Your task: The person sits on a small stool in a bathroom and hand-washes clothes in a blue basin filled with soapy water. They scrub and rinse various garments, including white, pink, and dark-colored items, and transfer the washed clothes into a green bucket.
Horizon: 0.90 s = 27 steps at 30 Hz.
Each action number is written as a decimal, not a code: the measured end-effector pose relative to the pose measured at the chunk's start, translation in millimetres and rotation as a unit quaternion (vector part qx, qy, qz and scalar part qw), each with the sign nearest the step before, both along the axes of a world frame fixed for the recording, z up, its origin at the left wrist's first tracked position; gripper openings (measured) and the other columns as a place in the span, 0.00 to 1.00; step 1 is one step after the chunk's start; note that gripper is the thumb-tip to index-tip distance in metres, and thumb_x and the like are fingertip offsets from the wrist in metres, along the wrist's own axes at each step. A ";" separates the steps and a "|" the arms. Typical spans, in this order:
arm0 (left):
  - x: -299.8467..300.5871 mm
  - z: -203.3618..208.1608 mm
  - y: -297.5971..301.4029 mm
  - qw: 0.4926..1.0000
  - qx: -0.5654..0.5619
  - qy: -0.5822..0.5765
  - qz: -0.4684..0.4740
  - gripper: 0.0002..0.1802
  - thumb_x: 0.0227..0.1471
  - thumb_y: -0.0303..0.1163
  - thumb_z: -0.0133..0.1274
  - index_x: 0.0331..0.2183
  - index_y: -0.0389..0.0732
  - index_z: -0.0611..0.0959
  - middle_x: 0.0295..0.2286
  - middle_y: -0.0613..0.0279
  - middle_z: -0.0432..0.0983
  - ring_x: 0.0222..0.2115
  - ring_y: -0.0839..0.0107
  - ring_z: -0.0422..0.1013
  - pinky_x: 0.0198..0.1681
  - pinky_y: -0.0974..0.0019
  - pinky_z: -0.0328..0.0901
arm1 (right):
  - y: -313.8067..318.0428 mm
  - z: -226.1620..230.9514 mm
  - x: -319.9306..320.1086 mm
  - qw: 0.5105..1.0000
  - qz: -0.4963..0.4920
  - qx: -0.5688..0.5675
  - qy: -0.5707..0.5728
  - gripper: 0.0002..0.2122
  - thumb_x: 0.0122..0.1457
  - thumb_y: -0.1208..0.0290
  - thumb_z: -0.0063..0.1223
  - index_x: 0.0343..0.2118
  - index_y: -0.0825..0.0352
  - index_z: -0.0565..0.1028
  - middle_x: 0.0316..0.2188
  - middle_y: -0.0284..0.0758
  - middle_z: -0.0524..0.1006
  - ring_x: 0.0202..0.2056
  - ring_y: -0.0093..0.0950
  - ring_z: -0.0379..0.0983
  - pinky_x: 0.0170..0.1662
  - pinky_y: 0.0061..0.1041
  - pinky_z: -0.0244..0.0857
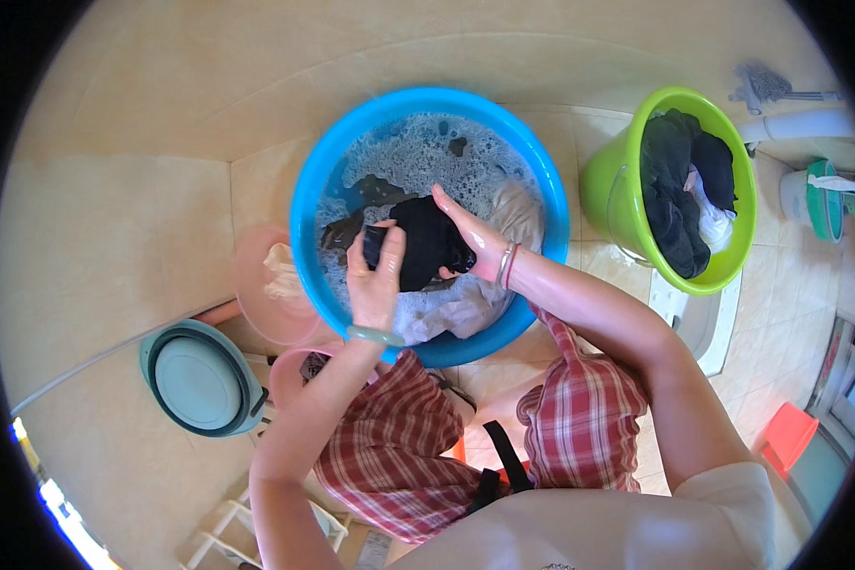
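A wet black cloth garment [423,237] is stretched between my two hands, above the soapy water of a large blue basin [306,204]. My left hand [375,275] grips its left side, with the thumb on top. At the other side my right hand [480,242] holds the garment against its palm, the fingers partly hidden beneath. Foam covers much of the water. Light-coloured wet cloth [465,309] lies along the basin's right and near side, and dark cloth [342,231] floats left of my hands.
A green bucket [613,195] with dark and white clothes stands to the right, beside a white squat toilet [698,323]. On the left are a pink basin [252,285] with pale cloth and a teal folding basin [157,366]. A red stool [788,437] stands far right.
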<state>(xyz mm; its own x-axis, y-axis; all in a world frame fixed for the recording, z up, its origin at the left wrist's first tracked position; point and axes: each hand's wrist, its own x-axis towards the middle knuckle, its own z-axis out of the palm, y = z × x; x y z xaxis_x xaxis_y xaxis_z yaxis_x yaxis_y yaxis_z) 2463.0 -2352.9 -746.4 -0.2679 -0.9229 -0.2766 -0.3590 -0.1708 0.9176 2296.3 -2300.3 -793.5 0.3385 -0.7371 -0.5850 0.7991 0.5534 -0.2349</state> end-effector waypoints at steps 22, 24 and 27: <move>-78.1 85.0 40.0 0.920 0.365 0.132 -0.057 0.40 0.52 0.53 0.57 0.59 0.43 0.65 0.54 0.56 0.69 0.53 0.59 0.68 0.52 0.48 0.66 | 66.3 62.2 -100.4 0.662 -0.157 -0.209 0.702 0.31 0.53 0.57 0.61 0.57 0.68 0.67 0.50 0.46 0.74 0.52 0.41 0.70 0.60 0.35 0.58; -114.5 80.3 53.6 0.909 0.374 0.159 -0.087 0.44 0.51 0.55 0.59 0.59 0.40 0.63 0.53 0.53 0.68 0.52 0.57 0.69 0.47 0.46 0.70 | 91.7 94.8 -140.9 0.601 -0.217 -0.205 0.742 0.30 0.53 0.63 0.62 0.57 0.68 0.67 0.53 0.45 0.73 0.54 0.39 0.70 0.58 0.32 0.60; -179.8 100.4 89.4 0.898 0.381 0.147 -0.165 0.46 0.50 0.57 0.59 0.59 0.37 0.61 0.54 0.52 0.66 0.50 0.58 0.69 0.41 0.46 0.73 | 130.4 137.7 -196.0 0.581 -0.298 -0.167 0.739 0.27 0.53 0.67 0.62 0.57 0.67 0.69 0.52 0.44 0.74 0.54 0.34 0.70 0.57 0.28 0.61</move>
